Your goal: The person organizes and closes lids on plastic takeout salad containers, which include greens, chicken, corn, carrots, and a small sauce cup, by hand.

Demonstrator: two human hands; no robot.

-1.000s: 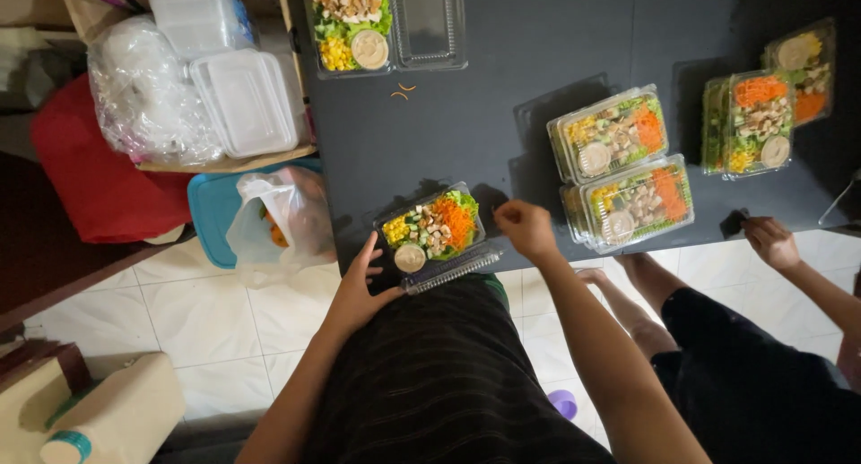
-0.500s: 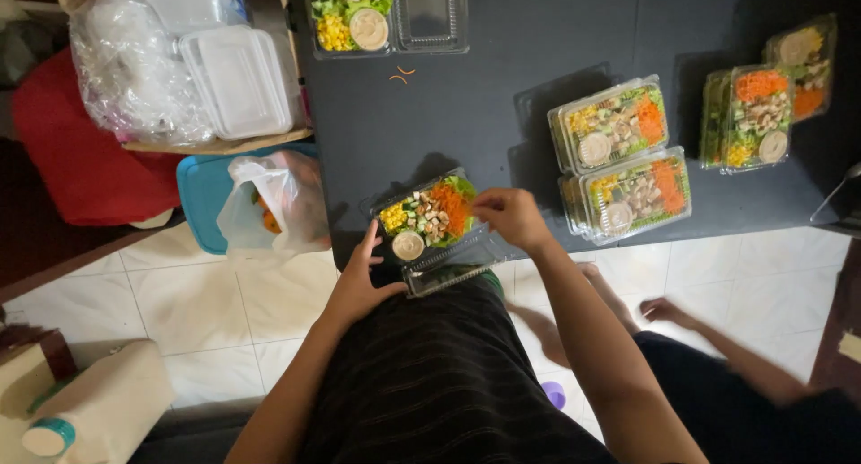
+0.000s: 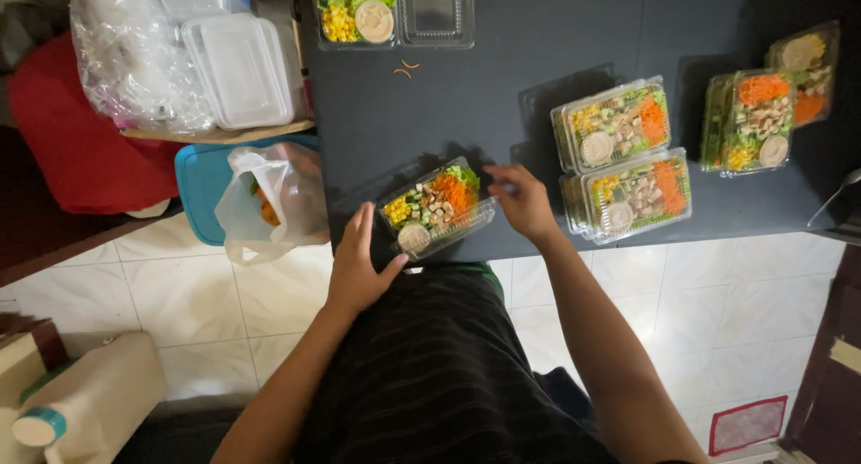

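A clear plastic salad box [image 3: 437, 208] with corn, carrot, chicken and a round sauce cup lies at the near edge of the dark table [image 3: 502, 52]. Its hinged lid is folded over the food. My left hand [image 3: 360, 265] rests against the box's near left corner, fingers spread. My right hand [image 3: 522, 201] presses on the box's right end, fingers bent on the lid edge.
Two shut salad boxes [image 3: 623, 156] lie to the right, with more [image 3: 762, 114] at the far right. An open salad box [image 3: 392, 11] sits at the table's far edge. A plastic bag [image 3: 272, 206], a blue bin and stacked empty containers [image 3: 238, 69] stand to the left.
The box's lid, hanging open toward me before, has been folded over the food. My right hand moved from the lid to the box's right end. The other person's arms have left the view.
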